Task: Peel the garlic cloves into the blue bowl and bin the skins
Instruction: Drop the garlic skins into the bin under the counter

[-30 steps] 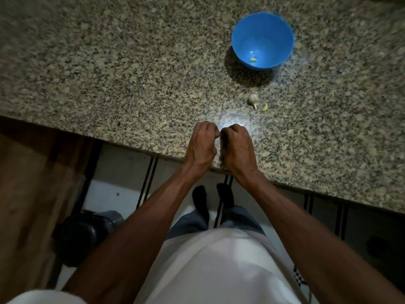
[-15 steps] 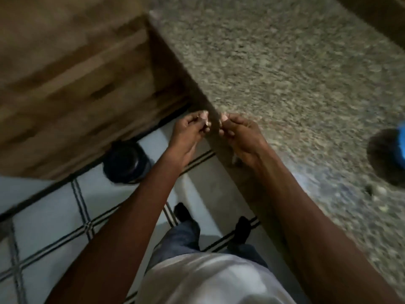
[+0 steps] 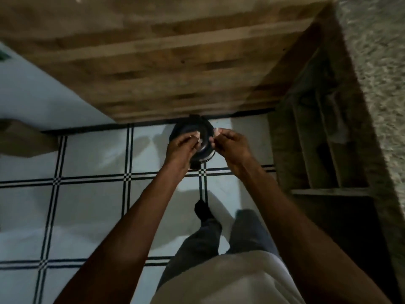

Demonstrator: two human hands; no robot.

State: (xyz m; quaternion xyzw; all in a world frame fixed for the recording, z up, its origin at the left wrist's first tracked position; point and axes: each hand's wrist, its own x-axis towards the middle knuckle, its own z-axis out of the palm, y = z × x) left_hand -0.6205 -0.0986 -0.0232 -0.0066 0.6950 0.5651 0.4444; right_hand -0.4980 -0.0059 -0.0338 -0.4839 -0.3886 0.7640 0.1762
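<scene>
Both hands are held out over the black bin on the tiled floor (beside the wooden panel). The left hand and right hand have fingertips drawn together; whether skins are pinched cannot be told

Dim white tiled floor with black grid lines, wooden cabinet, granite counter alongside.

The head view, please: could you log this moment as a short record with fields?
bin: black, round, on the tiled floor by the wooden cabinet; point
left hand: over the bin, fingers curled
right hand: over the bin, fingertips pinched together
garlic skins: too small to tell
counter: granite, at right
</scene>
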